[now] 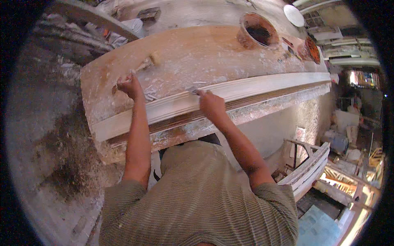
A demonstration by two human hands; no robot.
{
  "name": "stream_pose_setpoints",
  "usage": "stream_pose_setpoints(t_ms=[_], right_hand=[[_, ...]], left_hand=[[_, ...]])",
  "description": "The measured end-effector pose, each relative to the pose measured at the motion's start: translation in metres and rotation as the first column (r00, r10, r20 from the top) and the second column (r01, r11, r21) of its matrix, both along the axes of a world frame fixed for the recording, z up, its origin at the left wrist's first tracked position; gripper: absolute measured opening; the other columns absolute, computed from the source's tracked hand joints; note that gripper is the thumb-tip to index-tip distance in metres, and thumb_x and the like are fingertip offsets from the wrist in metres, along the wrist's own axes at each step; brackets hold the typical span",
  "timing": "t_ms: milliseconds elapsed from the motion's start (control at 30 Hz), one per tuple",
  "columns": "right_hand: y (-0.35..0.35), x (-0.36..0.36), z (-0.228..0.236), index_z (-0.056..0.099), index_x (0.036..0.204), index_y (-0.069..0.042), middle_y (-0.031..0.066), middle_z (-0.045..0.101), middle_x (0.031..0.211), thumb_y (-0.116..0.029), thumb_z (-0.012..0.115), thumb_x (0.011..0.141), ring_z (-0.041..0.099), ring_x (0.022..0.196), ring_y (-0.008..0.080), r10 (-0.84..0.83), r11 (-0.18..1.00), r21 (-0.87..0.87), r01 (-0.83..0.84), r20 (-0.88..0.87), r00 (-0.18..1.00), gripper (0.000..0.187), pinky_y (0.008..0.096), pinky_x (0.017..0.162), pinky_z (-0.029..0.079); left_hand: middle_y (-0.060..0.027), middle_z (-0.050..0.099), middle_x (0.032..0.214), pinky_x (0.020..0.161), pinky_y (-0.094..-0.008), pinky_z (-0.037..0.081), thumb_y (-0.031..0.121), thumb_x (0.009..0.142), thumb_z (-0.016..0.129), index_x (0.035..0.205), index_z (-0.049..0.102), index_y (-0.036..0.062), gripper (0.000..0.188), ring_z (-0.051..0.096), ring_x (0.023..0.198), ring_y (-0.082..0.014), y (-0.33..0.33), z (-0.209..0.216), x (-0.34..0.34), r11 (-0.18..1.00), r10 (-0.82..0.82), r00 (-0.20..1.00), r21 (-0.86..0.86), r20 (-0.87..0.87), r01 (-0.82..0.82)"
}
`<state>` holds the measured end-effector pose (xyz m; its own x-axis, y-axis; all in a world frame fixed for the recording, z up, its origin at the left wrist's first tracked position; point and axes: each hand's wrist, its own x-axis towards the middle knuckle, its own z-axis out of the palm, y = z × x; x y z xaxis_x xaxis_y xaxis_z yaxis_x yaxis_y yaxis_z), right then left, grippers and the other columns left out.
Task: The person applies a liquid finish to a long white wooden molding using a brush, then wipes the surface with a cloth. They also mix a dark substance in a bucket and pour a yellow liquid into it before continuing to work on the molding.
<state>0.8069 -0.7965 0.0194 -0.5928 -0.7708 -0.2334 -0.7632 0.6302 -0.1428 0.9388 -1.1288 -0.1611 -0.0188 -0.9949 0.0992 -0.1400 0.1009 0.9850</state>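
A long white ribbed moulding (pixel 254 90) lies along the near side of a worn, plaster-spattered table (pixel 193 45). My right hand (pixel 212 106) is closed on a small flat scraper (pixel 192 89), its blade at the moulding's far edge. Beyond the moulding, towards the table's left end, my left hand (pixel 130 86) is held with its fingers closed. What they grip, if anything, cannot be made out. White scraps (pixel 151 93) lie between my two hands, against the moulding. Farther back on the table is a light block-like piece (pixel 152 60), blurred.
A stained bucket (pixel 259 30) with a dark inside stands at the table's far right. Near it are small tools and an orange-red container (pixel 312 50). A pale round lid (pixel 294 15) lies beyond. White-painted rails (pixel 308 168) stand low on the right.
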Motion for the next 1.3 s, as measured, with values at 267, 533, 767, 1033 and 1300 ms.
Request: stream_pose_setpoints(t_ms=[267,533,767,1033,1300], right_hand=[[0.193,-0.232,-0.006,0.065,0.099,-0.009,0.0114,0.068,0.087,-0.013,0.049,0.087,0.067,0.074,0.0318,-0.371,0.914,0.017,0.406,-0.371,0.851,0.020,0.0495,0.061,0.052],[0.222,-0.250,-0.003,0.067,0.094,-0.009,0.0154,0.065,0.093,-0.019,0.046,0.091,0.068,0.078,0.0340,-0.218,0.976,-0.052,0.212,-0.254,0.942,0.023,0.0476,0.068,0.054],[0.326,-0.405,-0.030,0.066,0.084,-0.009,0.0165,0.067,0.085,-0.014,0.056,0.083,0.068,0.070,0.0321,-0.198,0.954,-0.284,0.094,-0.366,0.909,0.011,0.0467,0.061,0.053],[0.449,-0.550,-0.001,0.068,0.089,-0.008,0.0141,0.068,0.080,-0.014,0.056,0.083,0.069,0.074,0.0323,-0.450,0.892,-0.186,0.411,-0.309,0.838,0.015,0.0472,0.067,0.053],[0.472,-0.576,0.001,0.062,0.103,-0.007,0.0162,0.065,0.095,-0.020,0.058,0.084,0.069,0.084,0.0314,-0.186,0.982,0.005,0.188,-0.127,0.974,0.023,0.0474,0.071,0.053]], left_hand=[[-0.0249,0.040,0.140,0.112,-0.0440,0.029,0.039,0.079,0.071,0.140,0.036,0.0003,0.080,0.035,0.133,-0.0393,0.284,0.091,-0.131,0.379,-0.723,0.279,0.026,0.632,0.925],[-0.0237,0.049,0.133,0.108,-0.0491,0.031,0.048,0.080,0.068,0.135,0.045,0.0005,0.075,0.043,0.127,-0.0381,0.346,0.094,-0.224,0.477,-0.537,0.146,0.157,0.831,0.865],[-0.0222,0.052,0.123,0.100,-0.0496,0.037,0.040,0.078,0.073,0.125,0.053,0.0003,0.065,0.047,0.116,-0.0399,0.404,0.103,-0.307,0.474,-0.456,0.329,-0.087,0.827,0.876],[-0.0204,0.052,0.120,0.101,-0.0471,0.037,0.035,0.077,0.074,0.123,0.054,0.0009,0.061,0.046,0.116,-0.0381,0.552,0.114,-0.488,0.346,-0.580,0.322,-0.131,0.749,0.929],[-0.0186,0.050,0.123,0.102,-0.0459,0.037,0.033,0.078,0.073,0.126,0.052,-0.0003,0.062,0.046,0.117,-0.0365,0.639,0.117,-0.601,0.373,-0.627,0.265,-0.016,0.732,0.928]])
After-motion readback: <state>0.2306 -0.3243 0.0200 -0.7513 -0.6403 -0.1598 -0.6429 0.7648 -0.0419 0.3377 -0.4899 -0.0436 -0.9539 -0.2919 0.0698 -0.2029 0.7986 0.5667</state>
